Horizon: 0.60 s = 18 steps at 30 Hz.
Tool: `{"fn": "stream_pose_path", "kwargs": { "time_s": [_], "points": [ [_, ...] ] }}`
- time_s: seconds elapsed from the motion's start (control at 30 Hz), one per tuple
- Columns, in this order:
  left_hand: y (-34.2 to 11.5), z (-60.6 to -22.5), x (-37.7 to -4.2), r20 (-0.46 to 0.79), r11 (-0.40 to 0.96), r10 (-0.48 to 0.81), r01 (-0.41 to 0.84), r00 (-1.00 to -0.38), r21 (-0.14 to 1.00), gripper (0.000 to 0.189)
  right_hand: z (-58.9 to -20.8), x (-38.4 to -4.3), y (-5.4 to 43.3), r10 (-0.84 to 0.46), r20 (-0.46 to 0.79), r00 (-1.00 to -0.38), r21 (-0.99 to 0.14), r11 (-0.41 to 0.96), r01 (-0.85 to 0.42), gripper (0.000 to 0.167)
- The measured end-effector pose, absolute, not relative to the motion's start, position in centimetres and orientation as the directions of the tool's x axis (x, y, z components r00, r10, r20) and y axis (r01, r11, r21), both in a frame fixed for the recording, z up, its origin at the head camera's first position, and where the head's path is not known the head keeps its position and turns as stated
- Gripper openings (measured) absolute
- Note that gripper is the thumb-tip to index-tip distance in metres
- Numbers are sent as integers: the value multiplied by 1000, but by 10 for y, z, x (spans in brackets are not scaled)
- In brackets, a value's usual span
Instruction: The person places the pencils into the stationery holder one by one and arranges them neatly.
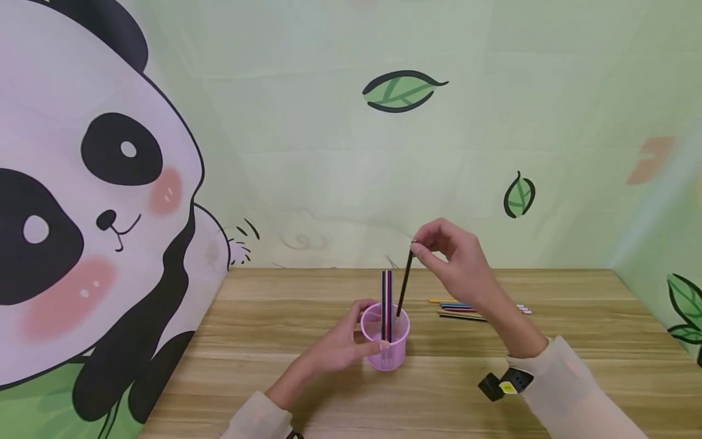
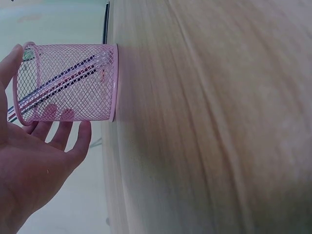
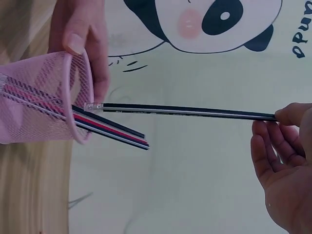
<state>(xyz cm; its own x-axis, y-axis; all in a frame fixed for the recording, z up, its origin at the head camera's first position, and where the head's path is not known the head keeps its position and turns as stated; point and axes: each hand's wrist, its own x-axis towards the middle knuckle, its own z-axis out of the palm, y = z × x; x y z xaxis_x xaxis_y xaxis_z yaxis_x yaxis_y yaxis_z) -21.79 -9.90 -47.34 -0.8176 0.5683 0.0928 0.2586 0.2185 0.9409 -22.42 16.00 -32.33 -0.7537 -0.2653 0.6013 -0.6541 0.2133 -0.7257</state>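
A pink mesh pencil cup (image 1: 396, 360) stands upright on the wooden table. My left hand (image 1: 342, 344) holds it from the left, thumb near the rim and fingers round the far side. Inside lean several striped pencils (image 3: 122, 130), dark, red and white, their upper ends above the rim. My right hand (image 1: 455, 262) pinches a black-and-white striped pencil (image 3: 190, 111) by its upper end, above and right of the cup. That pencil's silvery ferrule end points down and sits at the cup's mouth. In the left wrist view, the cup's mesh (image 2: 73, 83) shows the pencils within.
More loose pencils (image 1: 460, 308) lie on the table (image 1: 576, 366) behind the right forearm, partly hidden by it. A pale green backdrop (image 1: 307, 183) with a panda and leaves rises at the table's back edge.
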Motion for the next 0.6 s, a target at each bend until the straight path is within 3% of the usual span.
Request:
{"fn": "stream_pose_path", "kwargs": {
  "time_s": [0.2,0.6],
  "points": [
    [-99,-472,-218,91,220,569,258,-817,941,81,-341,-227,148,-315,567,-761,-743,205,-638,9],
    [-100,-472,-218,93,225,571,264,-816,938,82,-380,-230,134,-357,404,-842,-830,244,-501,9]
  ]
}}
